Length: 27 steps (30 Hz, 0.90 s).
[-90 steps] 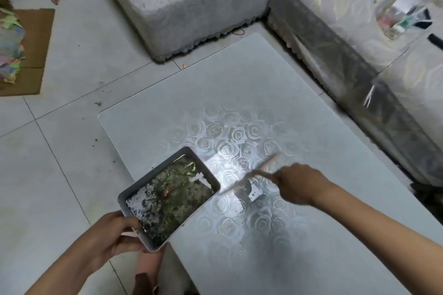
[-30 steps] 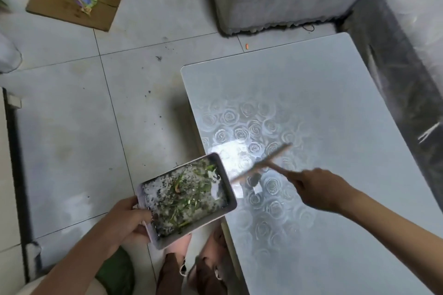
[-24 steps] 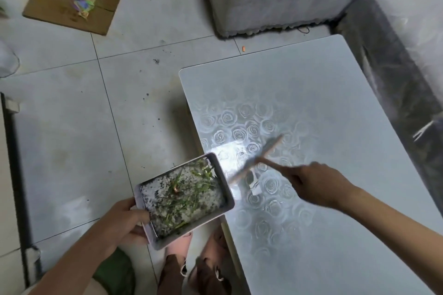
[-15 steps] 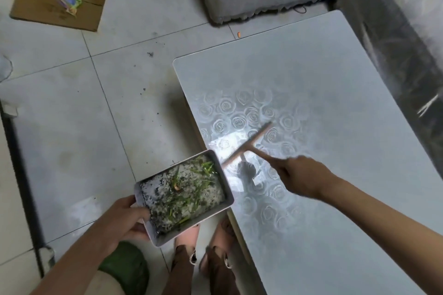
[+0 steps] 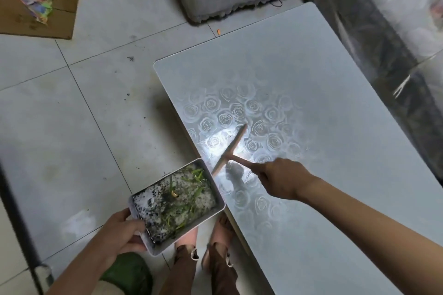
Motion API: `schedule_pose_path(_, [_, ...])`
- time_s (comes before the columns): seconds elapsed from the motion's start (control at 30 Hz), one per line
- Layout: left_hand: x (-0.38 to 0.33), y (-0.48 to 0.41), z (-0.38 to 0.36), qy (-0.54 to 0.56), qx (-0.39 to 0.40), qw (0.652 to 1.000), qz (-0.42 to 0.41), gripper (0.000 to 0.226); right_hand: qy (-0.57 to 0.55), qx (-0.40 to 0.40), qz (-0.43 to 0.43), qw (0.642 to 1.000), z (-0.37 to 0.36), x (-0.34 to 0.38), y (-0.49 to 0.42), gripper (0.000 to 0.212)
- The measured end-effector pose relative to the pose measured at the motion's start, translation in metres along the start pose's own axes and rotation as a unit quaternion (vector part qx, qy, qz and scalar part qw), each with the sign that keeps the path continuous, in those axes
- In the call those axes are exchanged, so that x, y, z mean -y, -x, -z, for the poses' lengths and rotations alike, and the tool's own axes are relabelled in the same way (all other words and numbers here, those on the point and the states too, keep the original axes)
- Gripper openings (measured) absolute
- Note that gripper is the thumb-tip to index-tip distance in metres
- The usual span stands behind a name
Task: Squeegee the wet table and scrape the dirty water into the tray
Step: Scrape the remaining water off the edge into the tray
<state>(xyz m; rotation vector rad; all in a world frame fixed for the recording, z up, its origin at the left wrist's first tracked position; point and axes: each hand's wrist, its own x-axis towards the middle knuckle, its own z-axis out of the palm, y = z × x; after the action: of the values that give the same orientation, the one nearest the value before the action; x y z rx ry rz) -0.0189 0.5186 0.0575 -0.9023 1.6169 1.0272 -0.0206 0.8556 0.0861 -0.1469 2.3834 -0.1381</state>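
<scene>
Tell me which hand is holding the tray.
The left hand, gripping the tray by its near corner; the right hand holds the squeegee on the table.

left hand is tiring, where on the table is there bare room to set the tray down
The far half of the table, from the squeegee out to its far corners, is bare. So is the near stretch past the right hand. Crowded: the left edge, where squeegee and tray meet.

Ahead and right of my grip on the squeegee (image 5: 232,146) the table (image 5: 323,115) lies open; the tray (image 5: 172,243) crowds the left.
</scene>
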Motion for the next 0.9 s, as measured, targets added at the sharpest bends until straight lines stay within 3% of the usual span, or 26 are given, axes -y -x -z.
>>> schedule_pose_path(0.17, [0.007, -0.01, -0.006, 0.013, 0.004, 1.0, 0.004, 0.041, -0.019, 0.041, -0.067, 0.997, -0.051, -0.048, 0.074, 0.066])
schedule_pose_path(0.27, [0.01, -0.014, -0.01, 0.029, 0.004, 1.0, 0.005, 0.03, 0.016, 0.079, -0.114, 0.99, -0.047, -0.063, 0.1, 0.053])
schedule_pose_path(0.5, [0.011, -0.022, -0.024, 0.064, -0.014, 0.998, -0.004, 0.026, 0.018, -0.019, 0.027, 0.999, -0.016, -0.023, 0.041, 0.067])
schedule_pose_path(0.63, [0.01, -0.025, -0.033, 0.077, -0.015, 0.997, -0.016, 0.034, -0.012, -0.003, 0.013, 1.0, -0.033, -0.026, 0.032, 0.056])
schedule_pose_path(0.9, [0.01, -0.006, -0.058, 0.062, 0.01, 0.998, -0.011, 0.026, -0.039, 0.072, -0.058, 0.995, -0.082, -0.101, 0.121, 0.054])
